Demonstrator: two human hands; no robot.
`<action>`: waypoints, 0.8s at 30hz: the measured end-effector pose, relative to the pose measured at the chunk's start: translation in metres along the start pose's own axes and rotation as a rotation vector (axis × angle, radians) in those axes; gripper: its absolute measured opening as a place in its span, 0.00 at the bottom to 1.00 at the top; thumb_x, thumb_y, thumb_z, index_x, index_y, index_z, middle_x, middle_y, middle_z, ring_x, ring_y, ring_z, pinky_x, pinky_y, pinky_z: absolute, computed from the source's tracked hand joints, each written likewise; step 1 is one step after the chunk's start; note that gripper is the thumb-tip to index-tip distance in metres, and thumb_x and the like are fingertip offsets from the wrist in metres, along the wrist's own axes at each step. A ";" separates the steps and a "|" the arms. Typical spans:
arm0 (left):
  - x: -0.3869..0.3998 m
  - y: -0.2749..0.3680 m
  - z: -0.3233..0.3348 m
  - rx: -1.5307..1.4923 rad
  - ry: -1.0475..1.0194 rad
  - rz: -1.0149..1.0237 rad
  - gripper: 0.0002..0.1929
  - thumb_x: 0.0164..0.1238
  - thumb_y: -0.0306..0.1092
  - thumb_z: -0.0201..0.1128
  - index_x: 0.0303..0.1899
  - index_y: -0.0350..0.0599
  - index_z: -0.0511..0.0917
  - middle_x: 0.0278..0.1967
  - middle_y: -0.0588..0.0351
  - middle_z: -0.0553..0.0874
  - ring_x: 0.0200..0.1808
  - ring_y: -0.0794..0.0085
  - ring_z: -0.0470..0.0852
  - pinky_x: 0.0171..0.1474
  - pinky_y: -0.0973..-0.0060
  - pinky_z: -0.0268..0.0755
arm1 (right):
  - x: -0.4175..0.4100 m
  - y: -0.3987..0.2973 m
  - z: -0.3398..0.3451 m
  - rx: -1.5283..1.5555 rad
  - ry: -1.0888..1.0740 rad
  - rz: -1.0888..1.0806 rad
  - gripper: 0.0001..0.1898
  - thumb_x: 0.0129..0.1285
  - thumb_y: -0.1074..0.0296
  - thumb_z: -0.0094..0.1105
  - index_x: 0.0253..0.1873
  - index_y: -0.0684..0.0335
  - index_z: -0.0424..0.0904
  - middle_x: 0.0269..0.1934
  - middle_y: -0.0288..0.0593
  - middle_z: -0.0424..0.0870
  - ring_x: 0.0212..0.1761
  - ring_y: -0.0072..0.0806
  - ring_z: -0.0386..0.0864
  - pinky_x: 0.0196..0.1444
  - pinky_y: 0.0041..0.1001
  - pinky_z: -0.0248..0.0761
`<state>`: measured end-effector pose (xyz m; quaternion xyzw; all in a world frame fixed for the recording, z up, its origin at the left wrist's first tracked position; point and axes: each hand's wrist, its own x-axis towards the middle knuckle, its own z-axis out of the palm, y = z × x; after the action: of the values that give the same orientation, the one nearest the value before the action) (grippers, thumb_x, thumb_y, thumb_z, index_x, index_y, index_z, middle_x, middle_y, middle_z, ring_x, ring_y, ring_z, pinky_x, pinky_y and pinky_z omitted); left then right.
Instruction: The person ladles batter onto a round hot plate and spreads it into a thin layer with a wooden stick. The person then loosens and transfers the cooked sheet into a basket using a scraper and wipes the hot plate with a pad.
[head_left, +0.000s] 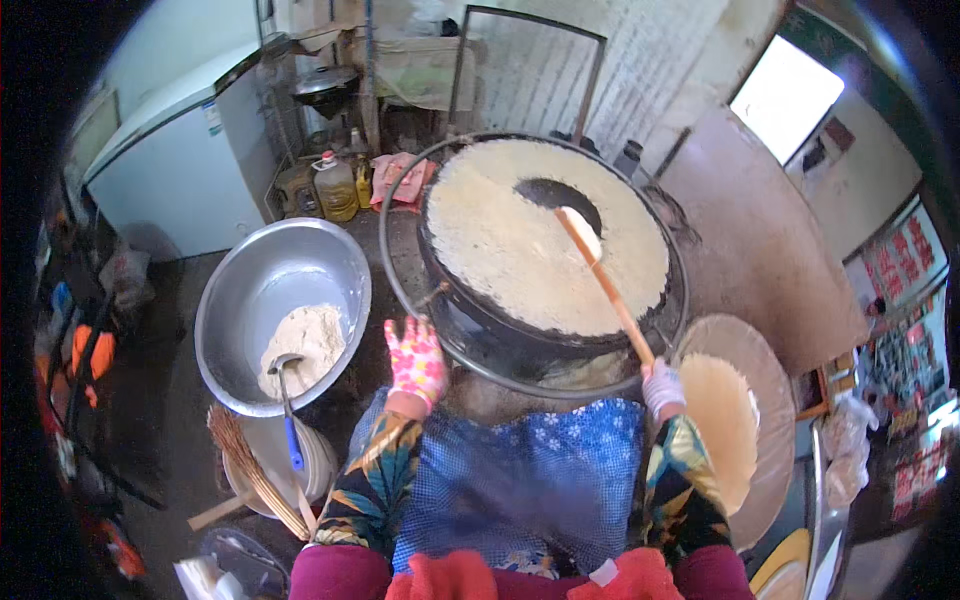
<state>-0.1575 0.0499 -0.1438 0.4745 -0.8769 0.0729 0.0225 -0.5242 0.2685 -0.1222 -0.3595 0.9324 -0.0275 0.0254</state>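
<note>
My right hand (663, 388), in a pale glove, grips the wooden handle of a spreader (616, 300). White batter (582, 231) clings along the spreader's head. It rests over a large round black griddle (495, 319), beside a bare dark patch (551, 193) in the pale layer of batter (495, 225). A metal ring (385, 232) runs around the griddle. At its near left side is my left hand (416, 364) in a pink floral glove, fingers apart and fingertips at the ring; firm contact is unclear.
On my left, a metal basin (217, 322) holds flour (307, 341) and a blue-handled ladle (291, 427). Below it are a bucket (326, 450) and a straw whisk broom (255, 469). At right, thin flatbread (716, 427) lies on a round tray (769, 450). An oil jug (334, 187) stands behind.
</note>
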 end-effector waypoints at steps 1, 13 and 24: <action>0.003 -0.010 -0.006 0.056 -0.036 -0.012 0.28 0.58 0.40 0.52 0.61 0.38 0.68 0.66 0.50 0.66 0.70 0.59 0.59 0.69 0.42 0.32 | 0.006 -0.002 -0.004 0.029 0.010 0.009 0.16 0.66 0.53 0.45 0.41 0.62 0.72 0.35 0.62 0.80 0.39 0.57 0.78 0.41 0.48 0.71; -0.040 0.127 -0.044 -0.405 0.136 0.536 0.27 0.53 0.41 0.60 0.54 0.36 0.72 0.57 0.44 0.74 0.65 0.50 0.64 0.67 0.39 0.38 | 0.033 0.040 0.020 0.378 -0.149 -0.073 0.14 0.66 0.57 0.47 0.37 0.61 0.76 0.31 0.51 0.83 0.34 0.41 0.82 0.36 0.38 0.73; -0.052 0.064 0.006 -0.118 -0.067 0.270 0.37 0.48 0.48 0.63 0.61 0.37 0.68 0.66 0.48 0.65 0.70 0.55 0.55 0.70 0.44 0.29 | -0.022 0.023 -0.023 0.376 -0.041 -0.061 0.13 0.60 0.61 0.52 0.31 0.65 0.81 0.25 0.52 0.82 0.28 0.46 0.81 0.30 0.42 0.73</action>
<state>-0.1827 0.1267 -0.1618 0.3521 -0.9359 0.0079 0.0109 -0.5250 0.3007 -0.1002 -0.3770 0.8987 -0.1948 0.1102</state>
